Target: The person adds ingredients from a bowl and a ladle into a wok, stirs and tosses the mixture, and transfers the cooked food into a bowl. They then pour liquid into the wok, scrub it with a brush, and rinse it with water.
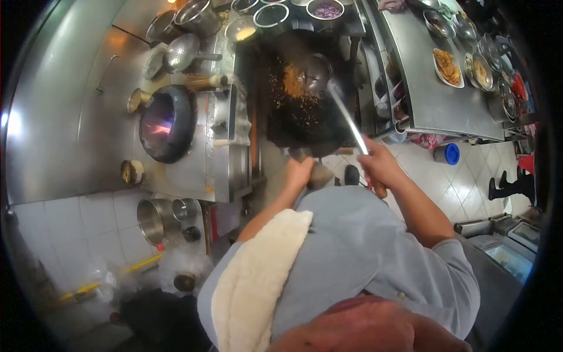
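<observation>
My right hand (381,165) is closed around the handle of a long metal ladle (347,112). The ladle's bowl (315,71) rests over the dark wok (293,130), beside a small heap of orange-brown crumbly food (293,83). Loose bits of the food lie scattered over the wok's inside. At the wok's near edge, my left hand (300,171) is closed on its handle (300,154), which is partly covered by the fingers. A greyish cloth (320,176) seems to hang by that hand.
A burner (167,124) burns with a purple flame on the left. Beyond the wok stand bowls, one with sliced purple onion (325,9). A perforated strainer (183,53) lies at left. On the right, a steel counter (413,64) bears a plate of food (448,67). Another person's legs (513,186) show far right.
</observation>
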